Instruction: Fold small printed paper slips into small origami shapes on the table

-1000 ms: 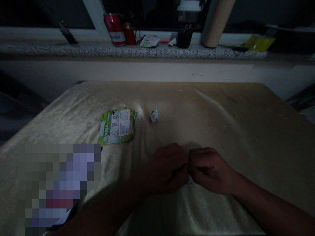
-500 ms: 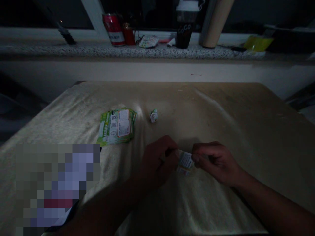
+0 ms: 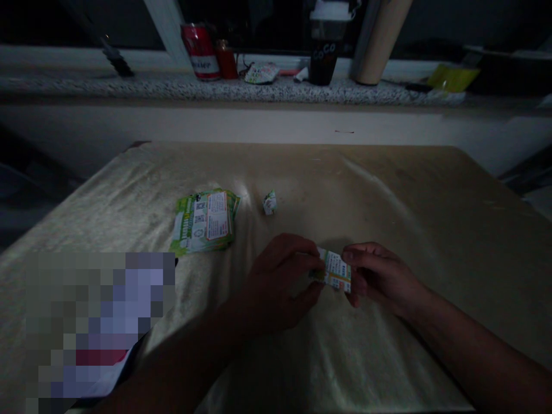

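Note:
Between my two hands is a small folded piece of printed paper [image 3: 337, 269], white with text and an orange band. My left hand [image 3: 287, 282] grips its left end, with thumb below and fingers above. At the right end, my right hand [image 3: 379, 273] pinches the upper corner between thumb and fingers. To the left lies a stack of green and white printed leaflets [image 3: 204, 221] on the table. A small folded paper piece [image 3: 269, 203] of similar print stands to the right of that stack, beyond my hands.
A wrinkled beige cloth covers the table [image 3: 409, 213]. A blurred-out object [image 3: 125, 310] lies at the lower left. Along the granite windowsill [image 3: 276, 92] stand a red can [image 3: 200, 53], a small red bottle [image 3: 226, 60], a lidded cup [image 3: 324, 49] and a tan cylinder [image 3: 382, 43].
The folded paper has turned and moved slightly up and right, showing more of its printed face. My left fingers have opened out along it, and my right grip has shifted to its upper corner.

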{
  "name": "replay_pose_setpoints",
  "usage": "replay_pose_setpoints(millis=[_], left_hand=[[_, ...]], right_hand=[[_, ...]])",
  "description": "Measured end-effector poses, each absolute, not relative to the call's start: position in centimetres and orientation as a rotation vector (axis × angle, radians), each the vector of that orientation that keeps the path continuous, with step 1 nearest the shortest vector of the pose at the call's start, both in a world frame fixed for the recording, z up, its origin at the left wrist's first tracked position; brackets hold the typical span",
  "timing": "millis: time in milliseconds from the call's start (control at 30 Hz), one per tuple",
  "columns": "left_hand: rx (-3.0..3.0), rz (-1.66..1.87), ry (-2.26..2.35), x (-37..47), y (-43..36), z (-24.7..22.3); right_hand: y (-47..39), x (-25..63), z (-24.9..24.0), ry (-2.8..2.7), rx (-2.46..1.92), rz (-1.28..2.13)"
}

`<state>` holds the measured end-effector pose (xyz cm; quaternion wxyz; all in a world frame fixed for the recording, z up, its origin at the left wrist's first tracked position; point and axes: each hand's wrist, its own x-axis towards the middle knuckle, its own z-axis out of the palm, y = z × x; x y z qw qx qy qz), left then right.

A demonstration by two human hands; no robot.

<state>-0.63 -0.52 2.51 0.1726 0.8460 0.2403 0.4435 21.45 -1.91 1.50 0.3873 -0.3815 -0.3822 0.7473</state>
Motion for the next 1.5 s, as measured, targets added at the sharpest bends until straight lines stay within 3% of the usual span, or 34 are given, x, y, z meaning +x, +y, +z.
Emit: replay_pose_setpoints(millis=[100,267,433,933,1333,1500], left_hand=[[2.436,1.333,0.696,-0.3,-0.6,2.7],[1.914,1.204,1.092,-0.1,-1.0,2.6],[1.501,1.003,1.059,0.4,-1.2,1.9],[1.608,0.931,1.082,0.7,-1.6,2.8],[1.707,0.922,1.016,0.5,-1.5,2.4],[1.774,0.944,0.981,0.5,-1.5,2.4]], right_hand=[[-2.0,21.3,1.5,-0.946,-1.001,1.846],[-2.7,21.0,1.6,-1.305,-1.083,1.130],[-2.9,20.6,1.7,-1.620,-1.107,0.829],[-3.2,20.0,1.8,-1.675,-1.089,0.848],[-3.1,20.0,2.2,-1.823,-0.921,0.583],[-3.1,20.3,2.5,-1.782,-0.948,0.696]])
